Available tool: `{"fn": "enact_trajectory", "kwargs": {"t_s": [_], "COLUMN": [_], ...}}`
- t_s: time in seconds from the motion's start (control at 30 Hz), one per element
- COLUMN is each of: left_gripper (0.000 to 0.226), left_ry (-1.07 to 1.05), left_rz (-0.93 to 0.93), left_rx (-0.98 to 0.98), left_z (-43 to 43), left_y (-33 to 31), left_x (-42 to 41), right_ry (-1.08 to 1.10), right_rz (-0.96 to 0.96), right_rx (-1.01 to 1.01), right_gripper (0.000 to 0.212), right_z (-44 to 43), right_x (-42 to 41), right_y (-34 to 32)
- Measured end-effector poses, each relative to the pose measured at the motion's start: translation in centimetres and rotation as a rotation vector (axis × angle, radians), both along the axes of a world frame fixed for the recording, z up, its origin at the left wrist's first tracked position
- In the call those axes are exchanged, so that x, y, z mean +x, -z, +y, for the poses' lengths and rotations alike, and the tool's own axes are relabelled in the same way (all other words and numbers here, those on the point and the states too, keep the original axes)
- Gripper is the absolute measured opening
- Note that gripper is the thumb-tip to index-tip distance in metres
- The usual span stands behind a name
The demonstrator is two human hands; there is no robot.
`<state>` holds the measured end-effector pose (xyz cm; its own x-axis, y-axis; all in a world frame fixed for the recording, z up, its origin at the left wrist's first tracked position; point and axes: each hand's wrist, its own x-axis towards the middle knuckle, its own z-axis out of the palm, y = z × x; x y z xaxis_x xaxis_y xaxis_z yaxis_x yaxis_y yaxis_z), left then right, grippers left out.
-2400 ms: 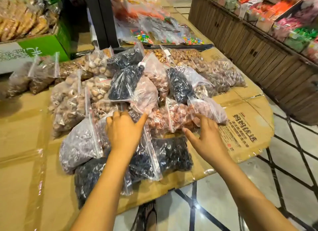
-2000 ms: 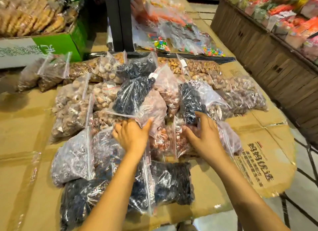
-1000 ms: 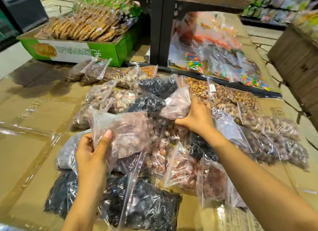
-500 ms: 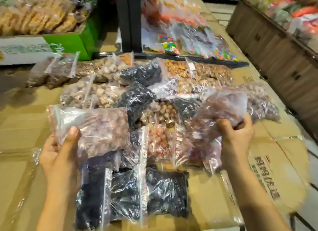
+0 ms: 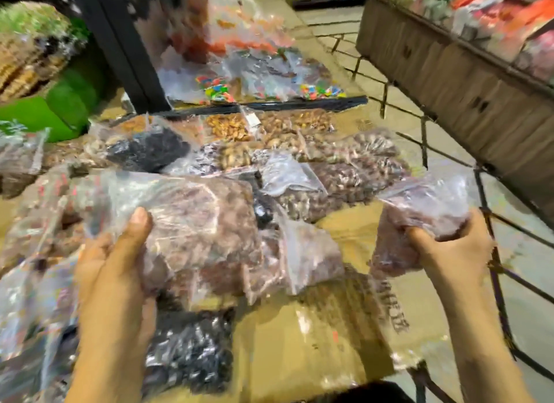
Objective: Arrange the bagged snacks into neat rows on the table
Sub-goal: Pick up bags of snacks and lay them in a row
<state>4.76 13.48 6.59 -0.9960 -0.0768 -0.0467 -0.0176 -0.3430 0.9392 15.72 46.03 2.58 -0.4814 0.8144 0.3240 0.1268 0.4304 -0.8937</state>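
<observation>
At the far left a green box (image 5: 36,114) sat on the bench (image 5: 299,348), which was covered in flattened cardboard, and a few clear bags lay blurred along that edge. The left hand (image 5: 111,270) gripped a clear bag of reddish-brown snacks (image 5: 192,222), thumb pressed on its top face and the other fingers hidden beneath, holding it above the pile. Under and beyond it the heap of bagged snacks (image 5: 299,174) spread across the middle of the bench: a dark, nearly black bag (image 5: 192,348) lay nearest the front edge, another dark bag (image 5: 150,150) farther back, and brown nut-like bags toward the right rear. Behind the heap, a black upright post (image 5: 120,45) rose from the bench beside bags of bright sweets (image 5: 215,87). Farther right, the right hand (image 5: 452,252) was closed around a second bag of reddish-brown snacks (image 5: 419,216), held clear of the pile over the bench's right edge. A wooden display stand (image 5: 467,81) stood across the tiled aisle.
</observation>
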Motion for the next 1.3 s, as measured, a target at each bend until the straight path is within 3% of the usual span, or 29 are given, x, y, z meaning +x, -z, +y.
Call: {"fn": "enact_trajectory", "kwargs": {"t_s": [0.07,0.27,0.43,0.53,0.63,0.73,0.83,0.9,0.97,1.2,1.3], "left_gripper": [0.020,0.017,0.021,0.021,0.026,0.055,0.090,0.077,0.056,0.048,0.043], "left_ry": [0.061,0.196,0.464,0.394,0.311,0.354,0.536,0.634,0.597,0.466,0.417], "left_rz": [-0.015,-0.246,-0.523,-0.424,-0.319,-0.229,-0.333,-0.369,-0.311,-0.033,-0.018], "left_rx": [-0.046,-0.118,-0.448,-0.738,-0.846,-0.775,-0.662,-0.676,-0.828,-1.225,-1.245], "left_z": [4.9,16.7,21.2,21.9,22.0,22.9,24.8,26.3,27.6,30.6,30.6], "left_y": [0.8,3.6,6.8,8.0,8.1,6.7,5.6,5.1,5.1,5.8,5.8], "left_x": [0.7,1.8,2.7,3.3,3.5,3.6,3.1,3.0,3.0,2.2,2.6], "right_ry": [-0.055,-0.283,-0.495,-0.639,-0.683,-0.723,-0.775,-0.813,-0.849,-0.875,-0.863], "right_rz": [-0.014,-0.094,-0.218,-0.378,-0.407,-0.380,-0.370,-0.362,-0.346,-0.318,-0.301], "right_rx": [-0.008,-0.051,-0.081,-0.056,-0.090,-0.179,-0.221,-0.233,-0.237,-0.217,-0.201], "right_gripper": [0.047,0.049,0.064,0.074,0.081,0.082,0.083,0.080,0.081,0.085,0.083], "right_z": [3.2,10.4,12.9,13.7,14.4,14.6,14.3,13.8,13.3,13.2,13.3], "right_x": [1.0,1.9,1.5,1.1,0.9,0.5,-0.1,-0.4,-0.4,0.3,0.9], "right_y": [0.6,1.9,3.3,4.8,6.1,6.4,6.9,7.1,7.3,7.8,7.6]}}
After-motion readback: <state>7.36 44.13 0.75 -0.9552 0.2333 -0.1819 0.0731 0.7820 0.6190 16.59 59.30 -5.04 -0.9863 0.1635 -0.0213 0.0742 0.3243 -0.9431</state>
